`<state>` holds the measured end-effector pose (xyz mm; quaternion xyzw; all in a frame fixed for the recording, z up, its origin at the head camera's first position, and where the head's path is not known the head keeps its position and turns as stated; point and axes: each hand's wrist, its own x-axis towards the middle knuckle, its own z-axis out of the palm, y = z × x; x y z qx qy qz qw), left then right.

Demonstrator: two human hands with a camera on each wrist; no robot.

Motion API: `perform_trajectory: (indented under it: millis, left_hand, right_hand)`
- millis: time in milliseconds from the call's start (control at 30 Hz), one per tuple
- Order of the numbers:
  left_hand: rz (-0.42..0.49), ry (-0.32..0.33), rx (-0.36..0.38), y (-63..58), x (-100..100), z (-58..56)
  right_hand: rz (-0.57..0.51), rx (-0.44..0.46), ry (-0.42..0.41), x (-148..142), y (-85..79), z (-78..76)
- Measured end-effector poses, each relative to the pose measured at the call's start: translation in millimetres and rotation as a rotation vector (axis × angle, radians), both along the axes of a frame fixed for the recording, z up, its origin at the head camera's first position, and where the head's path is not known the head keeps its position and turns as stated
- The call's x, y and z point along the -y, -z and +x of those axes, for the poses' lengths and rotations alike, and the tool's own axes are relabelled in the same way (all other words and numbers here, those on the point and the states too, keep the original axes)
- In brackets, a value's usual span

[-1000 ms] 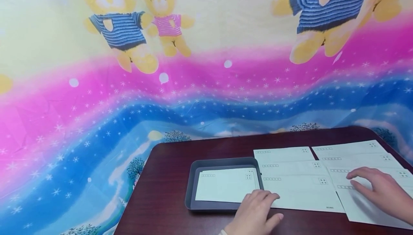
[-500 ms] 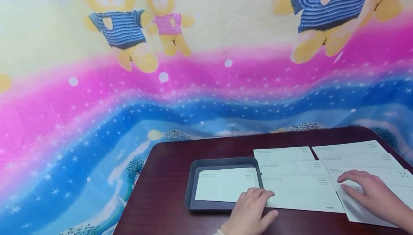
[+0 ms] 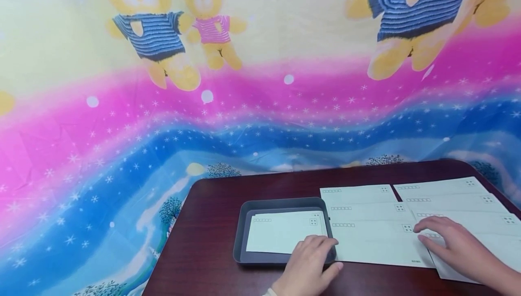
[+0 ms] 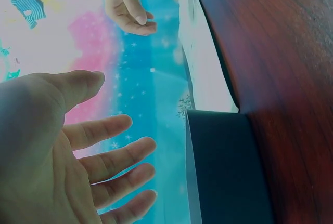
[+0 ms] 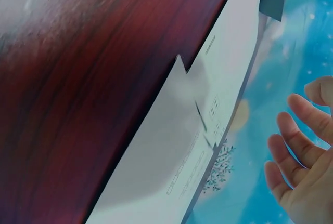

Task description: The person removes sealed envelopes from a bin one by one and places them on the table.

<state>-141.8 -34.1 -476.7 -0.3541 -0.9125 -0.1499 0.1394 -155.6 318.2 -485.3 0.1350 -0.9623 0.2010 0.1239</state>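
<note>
My left hand (image 3: 307, 264) hovers over the near right corner of a dark grey tray (image 3: 240, 232), fingers spread and nothing in them. Inside the tray lie white envelopes (image 3: 281, 235), the top one printed with postcode boxes and a stamp mark. My right hand (image 3: 452, 248) hangs above the right-hand column of overlapping envelopes (image 3: 443, 190), its fingers loosely bent and holding nothing. Between the hands lies another column of overlapping envelopes (image 3: 378, 246). In the left wrist view the left palm (image 4: 41, 167) shows bare, and the right wrist view shows the right fingers (image 5: 296, 154) apart from the paper.
A dark red-brown table (image 3: 203, 241) carries everything, with its rounded far edge close to a hanging cloth (image 3: 260, 106) printed with bears and snowflakes. The tray's raised wall (image 4: 223, 167) stands beside the middle envelopes.
Both hands have drifted left in the head view, the right one toward the middle envelopes and the left one further over the tray. The envelopes and tray stay where they were.
</note>
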Motion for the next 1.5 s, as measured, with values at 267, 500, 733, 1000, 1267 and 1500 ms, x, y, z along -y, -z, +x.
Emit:
perform_trajectory:
  millis: [267, 500, 733, 1000, 1267, 1500]
  left_hand:
    - [0.004, -0.021, 0.013, -0.5, 6, -1.2]
    - [0.015, -0.034, 0.005, -0.2, 13, -2.1]
    - [0.018, -0.042, -0.014, 0.3, 20, -3.2]
    - [0.029, -0.06, 0.015, 2.3, 29, -4.0]
    - [0.042, -0.078, 0.02, 4.3, 38, -3.9]
    - [0.066, -0.089, -0.021, 8.4, 45, -3.8]
  right_hand:
    - [0.009, -0.008, -0.013, 11, -2.3, 0.7]
    - [0.023, -0.016, -0.034, 20, -4.6, 0.5]
    - [0.003, -0.056, -0.06, 32, -1.2, -0.8]
    - [-0.028, -0.065, -0.081, 45, 2.8, -0.7]
    - [-0.043, 0.004, -0.091, 55, 5.1, -1.3]
    - [-0.041, -0.06, -0.14, 63, 10.1, -2.7]
